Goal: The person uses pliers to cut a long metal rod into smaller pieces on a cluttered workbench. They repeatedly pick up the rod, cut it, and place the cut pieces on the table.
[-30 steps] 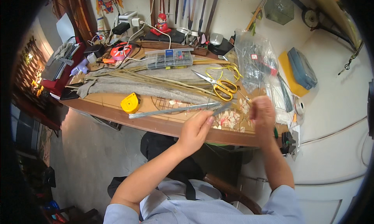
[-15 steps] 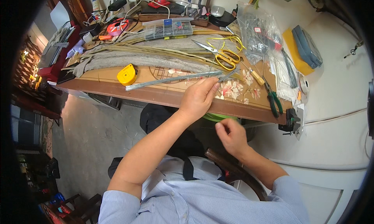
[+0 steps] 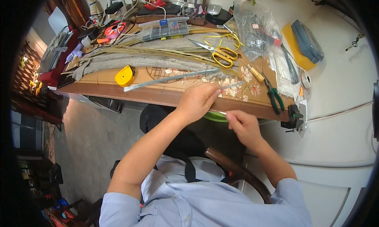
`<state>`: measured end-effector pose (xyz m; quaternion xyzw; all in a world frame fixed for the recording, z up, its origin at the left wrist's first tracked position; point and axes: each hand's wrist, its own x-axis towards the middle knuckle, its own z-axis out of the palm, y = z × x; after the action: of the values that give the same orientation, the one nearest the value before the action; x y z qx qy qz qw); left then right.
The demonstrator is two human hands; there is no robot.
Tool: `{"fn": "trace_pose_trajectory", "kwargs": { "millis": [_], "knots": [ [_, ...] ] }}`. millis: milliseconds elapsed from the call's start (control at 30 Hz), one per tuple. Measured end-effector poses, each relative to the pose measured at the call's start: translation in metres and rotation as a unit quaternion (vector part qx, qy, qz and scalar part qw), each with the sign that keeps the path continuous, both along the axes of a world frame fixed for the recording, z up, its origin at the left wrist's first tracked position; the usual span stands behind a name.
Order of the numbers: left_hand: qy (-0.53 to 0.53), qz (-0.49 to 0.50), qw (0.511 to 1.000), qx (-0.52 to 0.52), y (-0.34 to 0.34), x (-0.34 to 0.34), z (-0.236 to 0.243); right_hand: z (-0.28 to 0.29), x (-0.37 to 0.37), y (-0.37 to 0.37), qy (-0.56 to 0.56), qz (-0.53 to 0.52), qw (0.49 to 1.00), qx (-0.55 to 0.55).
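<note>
My left hand [image 3: 199, 100] is closed over the table's front edge. From its fingertips a short bunch of thin grey wires [image 3: 233, 85] sticks out to the right, blurred. Lower and to the right, my right hand [image 3: 245, 126] is also closed, pinching a thin pale strip [image 3: 221, 112] that points toward my left hand. Whether the strip joins the wires inside my left hand is hidden. A long bundle of grey wires [image 3: 169, 80] lies on the table beyond my left hand. Yellow-handled scissors [image 3: 224, 56] rest farther back.
A yellow tape measure [image 3: 125, 76] stands at the left. Green-handled pliers [image 3: 275, 98] and a wooden-handled tool [image 3: 256, 74] lie at the right, by a black clamp [image 3: 293, 118] on the edge. Behind are a compartment box [image 3: 165, 29], long dried strips [image 3: 158, 51] and a plastic bag [image 3: 256, 29].
My right hand has moved slightly right, and the pale strip now shows between the hands. The bunch at my left fingertips has shifted lower. The view has moved a little.
</note>
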<state>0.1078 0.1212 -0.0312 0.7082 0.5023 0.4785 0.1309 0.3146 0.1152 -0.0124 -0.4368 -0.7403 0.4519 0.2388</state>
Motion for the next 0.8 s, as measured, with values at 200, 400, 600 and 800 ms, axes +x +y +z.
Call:
{"fn": "trace_pose_trajectory", "kwargs": {
  "millis": [200,400,600,800],
  "knots": [
    [0.103,-0.030,0.993,0.057,-0.006,0.002,-0.006,0.011,-0.001,0.030,0.122,-0.078,0.978,-0.149],
    [0.121,-0.037,0.988,0.087,-0.009,0.004,-0.004,0.005,0.001,0.026,0.153,-0.090,0.975,-0.134],
    [0.162,-0.060,0.982,0.081,-0.009,0.002,-0.003,0.004,0.006,0.021,0.168,-0.085,0.979,-0.079],
    [0.054,-0.048,0.997,-0.019,-0.008,0.003,0.009,0.022,-0.015,0.042,0.287,-0.032,0.952,-0.101]
  ]
}}
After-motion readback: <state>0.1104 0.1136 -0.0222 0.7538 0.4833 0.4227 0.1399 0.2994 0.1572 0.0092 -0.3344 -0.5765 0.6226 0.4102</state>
